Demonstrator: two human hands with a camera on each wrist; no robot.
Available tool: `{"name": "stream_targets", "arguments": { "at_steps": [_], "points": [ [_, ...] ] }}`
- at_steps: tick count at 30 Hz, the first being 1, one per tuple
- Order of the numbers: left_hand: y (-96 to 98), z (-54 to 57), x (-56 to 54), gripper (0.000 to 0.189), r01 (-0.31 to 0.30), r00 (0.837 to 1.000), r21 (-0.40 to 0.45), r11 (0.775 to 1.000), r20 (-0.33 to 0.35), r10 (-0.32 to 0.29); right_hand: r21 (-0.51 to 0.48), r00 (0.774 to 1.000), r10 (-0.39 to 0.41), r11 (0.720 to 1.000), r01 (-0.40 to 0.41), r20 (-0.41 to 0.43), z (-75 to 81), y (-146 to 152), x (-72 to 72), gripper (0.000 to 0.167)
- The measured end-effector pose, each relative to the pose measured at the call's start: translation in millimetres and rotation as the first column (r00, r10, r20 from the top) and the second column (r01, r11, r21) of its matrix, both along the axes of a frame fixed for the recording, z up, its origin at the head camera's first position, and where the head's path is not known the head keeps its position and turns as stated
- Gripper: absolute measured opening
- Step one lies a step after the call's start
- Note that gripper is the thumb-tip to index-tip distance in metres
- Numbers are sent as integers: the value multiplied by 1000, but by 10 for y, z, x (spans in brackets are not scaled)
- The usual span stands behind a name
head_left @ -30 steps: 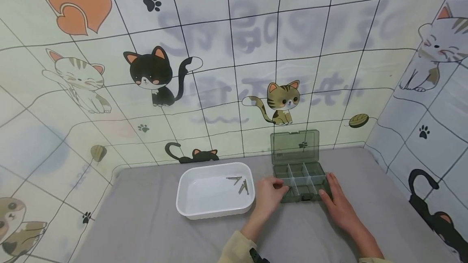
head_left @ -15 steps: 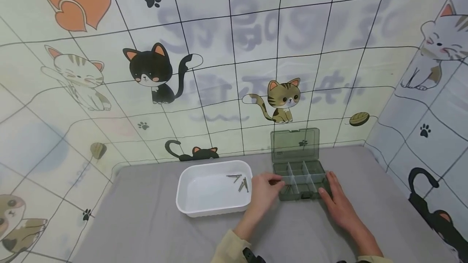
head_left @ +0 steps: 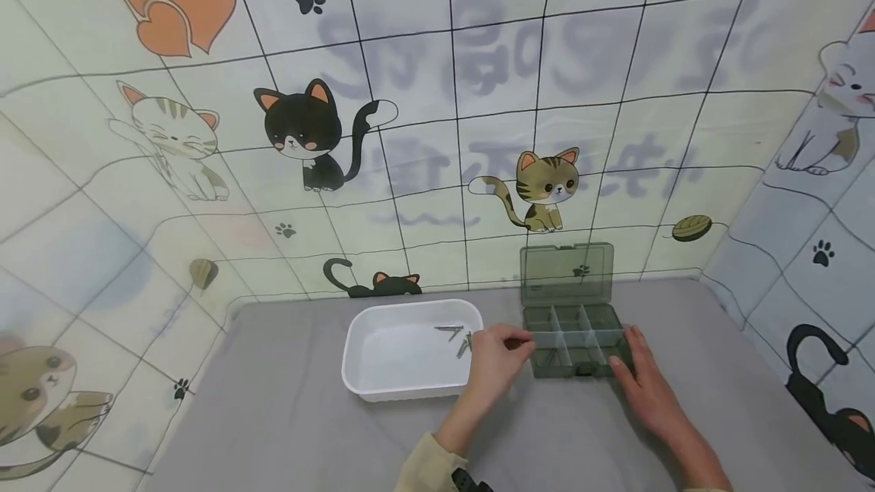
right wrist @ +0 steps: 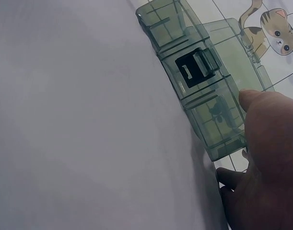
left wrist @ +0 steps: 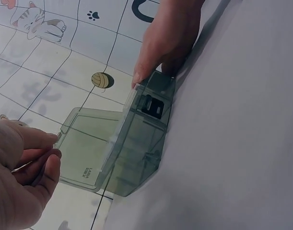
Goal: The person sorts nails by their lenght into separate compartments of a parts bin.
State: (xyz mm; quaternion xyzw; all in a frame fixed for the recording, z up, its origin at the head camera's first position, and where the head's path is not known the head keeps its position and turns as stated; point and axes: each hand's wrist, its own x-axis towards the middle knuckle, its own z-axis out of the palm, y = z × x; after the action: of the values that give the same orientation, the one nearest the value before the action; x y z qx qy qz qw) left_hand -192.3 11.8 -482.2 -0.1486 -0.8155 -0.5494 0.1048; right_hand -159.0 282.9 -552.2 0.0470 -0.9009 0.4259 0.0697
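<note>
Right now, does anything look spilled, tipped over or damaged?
Nothing stands out. The metal pieces lie inside the white tray, the green box sits upright with its lid open, and the right hand touches the box.

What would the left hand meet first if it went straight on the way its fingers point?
The left hand would probably meet the rectangular, translucent green plastic box at its left side; depth is unclear, it might pass above.

L hand (head_left: 494, 361) occupied space over gap betw. white tray (head_left: 399, 355) and compartment box (head_left: 577, 339). Raised lid (head_left: 563, 279) blocked rear access to box; R hand (head_left: 651, 392) obstructed its R side. Access was poss. from front, betw. hands.
</note>
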Motion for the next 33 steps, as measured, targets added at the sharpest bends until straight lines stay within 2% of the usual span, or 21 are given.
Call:
{"name": "stream_targets", "arguments": {
  "at_steps": [6,14,26,33],
  "points": [
    [-141,46,-47,9,-39,999,15,999,34,39,9,1000,5,1000,-5,11,-20,11,-17,69],
    [-425,146,-163,11,-75,996,28,997,43,73,2,1000,7,1000,-7,9,-36,9,-27,70],
    [-521,47,-153,15,-77,994,46,996,80,73,-29,1000,19,999,-19,-21,-86,24,-21,68],
    [-610,15,-203,15,-113,991,37,993,70,110,-25,999,20,999,-21,-44,-98,46,-17,67]
  ]
}}
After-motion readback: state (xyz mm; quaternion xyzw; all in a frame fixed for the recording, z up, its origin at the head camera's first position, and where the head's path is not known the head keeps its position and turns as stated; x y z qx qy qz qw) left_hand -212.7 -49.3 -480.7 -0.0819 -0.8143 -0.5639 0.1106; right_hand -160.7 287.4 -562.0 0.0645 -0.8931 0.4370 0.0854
